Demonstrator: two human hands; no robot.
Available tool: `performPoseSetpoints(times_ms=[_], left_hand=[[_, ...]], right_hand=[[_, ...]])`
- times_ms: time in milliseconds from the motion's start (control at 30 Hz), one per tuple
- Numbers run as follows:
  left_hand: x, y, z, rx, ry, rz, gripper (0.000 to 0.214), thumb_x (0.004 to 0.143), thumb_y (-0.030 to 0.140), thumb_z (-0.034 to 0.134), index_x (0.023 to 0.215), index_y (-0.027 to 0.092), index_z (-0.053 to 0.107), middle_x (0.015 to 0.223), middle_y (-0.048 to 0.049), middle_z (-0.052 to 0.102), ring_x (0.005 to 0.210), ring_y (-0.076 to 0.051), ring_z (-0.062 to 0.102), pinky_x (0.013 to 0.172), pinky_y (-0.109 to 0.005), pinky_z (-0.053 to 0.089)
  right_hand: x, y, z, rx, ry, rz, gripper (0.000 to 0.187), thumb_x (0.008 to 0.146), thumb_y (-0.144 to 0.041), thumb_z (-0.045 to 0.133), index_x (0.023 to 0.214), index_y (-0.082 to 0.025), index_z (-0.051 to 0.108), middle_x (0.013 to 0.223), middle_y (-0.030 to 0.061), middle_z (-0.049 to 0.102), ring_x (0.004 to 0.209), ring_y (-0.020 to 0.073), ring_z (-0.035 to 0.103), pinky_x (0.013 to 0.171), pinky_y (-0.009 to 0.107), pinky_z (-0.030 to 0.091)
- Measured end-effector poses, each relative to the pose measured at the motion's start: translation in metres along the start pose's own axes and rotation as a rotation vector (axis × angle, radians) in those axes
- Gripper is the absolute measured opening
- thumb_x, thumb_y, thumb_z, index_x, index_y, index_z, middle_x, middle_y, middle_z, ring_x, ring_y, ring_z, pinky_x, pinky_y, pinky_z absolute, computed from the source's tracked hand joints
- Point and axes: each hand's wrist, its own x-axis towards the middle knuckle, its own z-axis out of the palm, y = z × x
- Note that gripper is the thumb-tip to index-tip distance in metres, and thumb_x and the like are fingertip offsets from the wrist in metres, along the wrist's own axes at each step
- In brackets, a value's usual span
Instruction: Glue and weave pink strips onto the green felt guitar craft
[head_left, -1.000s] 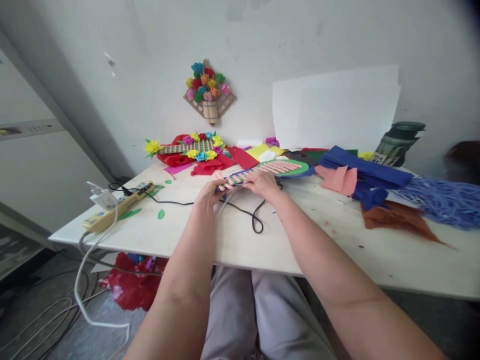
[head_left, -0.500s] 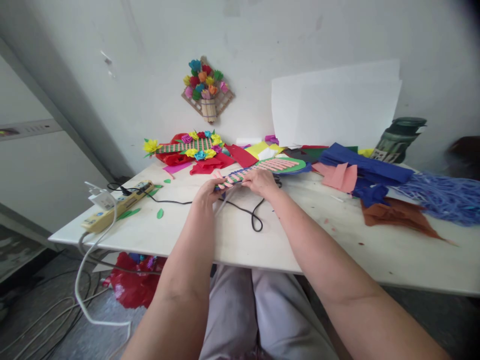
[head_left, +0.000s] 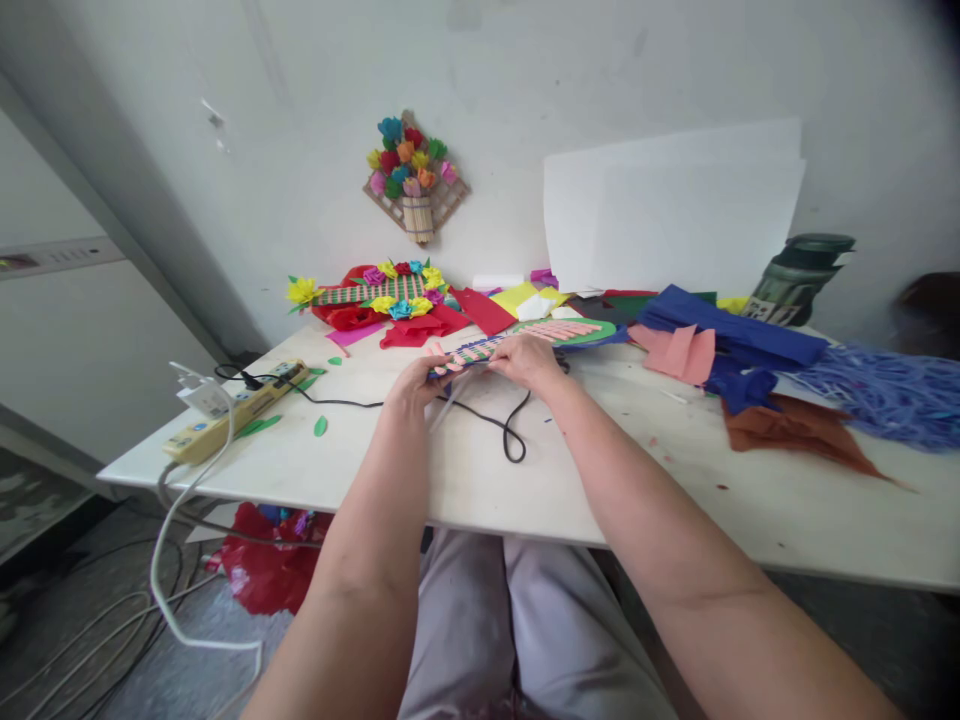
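Held just above the table is a long paper craft piece (head_left: pixel 574 331), woven from pink, green and blue strips, with a wide green oval end at the right. My left hand (head_left: pixel 414 384) is closed on its narrow left end, thumb on top. Around the middle of its front edge, my right hand (head_left: pixel 525 361) grips it, fingers pressed together. A black cord (head_left: pixel 514 440) lies on the table below the piece. Part of a clear or whitish strip hangs under it between my hands; I cannot make out what it is.
A yellow power strip (head_left: pixel 225 420) with a white charger (head_left: pixel 206 398) sits at the left edge. Behind stands a finished flowered woven piece (head_left: pixel 367 293). Crepe paper sheets (head_left: pixel 735 330), blue shreds (head_left: pixel 892 390) and a green bottle (head_left: pixel 799 280) are at the right.
The piece tilts slightly, its green end showing a little flatter. My right hand has shifted very slightly to the right; my left hand stays nearly in place.
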Motion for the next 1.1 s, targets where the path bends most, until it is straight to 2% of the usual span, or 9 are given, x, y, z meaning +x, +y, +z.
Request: performPoseSetpoints(times_ms=[333, 600, 867, 1100], left_hand=[[-0.007, 0.002, 0.005, 0.017, 0.045, -0.026, 0.024, 0.066, -0.004, 0.054, 0.087, 0.008, 0.056, 0.072, -0.0091, 0.063, 0.063, -0.018, 0.065, 0.054, -0.025, 0.058], [-0.005, 0.003, 0.003, -0.084, 0.038, -0.002, 0.031, 0.063, -0.006, 0.054, 0.090, 0.009, 0.053, 0.078, -0.0095, 0.062, 0.077, -0.024, 0.067, 0.067, -0.034, 0.058], [-0.009, 0.004, 0.003, -0.074, 0.017, -0.006, 0.028, 0.064, -0.005, 0.054, 0.088, 0.010, 0.052, 0.078, -0.0095, 0.062, 0.074, -0.023, 0.067, 0.065, -0.034, 0.058], [-0.012, 0.005, 0.006, -0.088, 0.030, -0.014, 0.029, 0.065, -0.005, 0.054, 0.089, 0.010, 0.053, 0.079, -0.0094, 0.063, 0.075, -0.023, 0.067, 0.066, -0.035, 0.058]], right_hand=[[0.001, -0.002, 0.002, -0.045, -0.008, -0.011, 0.018, 0.078, -0.033, 0.057, 0.087, -0.026, 0.072, 0.092, 0.0024, 0.070, 0.089, 0.0200, 0.060, 0.070, 0.028, 0.041], [-0.001, 0.006, -0.007, 0.049, -0.019, -0.046, 0.016, 0.077, -0.033, 0.059, 0.085, -0.028, 0.072, 0.090, -0.0010, 0.071, 0.087, 0.0173, 0.060, 0.070, 0.026, 0.040], [0.000, 0.003, -0.003, 0.080, 0.048, -0.108, 0.015, 0.075, -0.033, 0.062, 0.083, -0.025, 0.072, 0.095, 0.0003, 0.067, 0.087, 0.0165, 0.059, 0.066, 0.025, 0.038], [0.000, 0.001, -0.001, 0.081, 0.037, -0.101, 0.015, 0.076, -0.033, 0.062, 0.083, -0.024, 0.071, 0.098, 0.0012, 0.064, 0.086, 0.0166, 0.057, 0.067, 0.026, 0.038]])
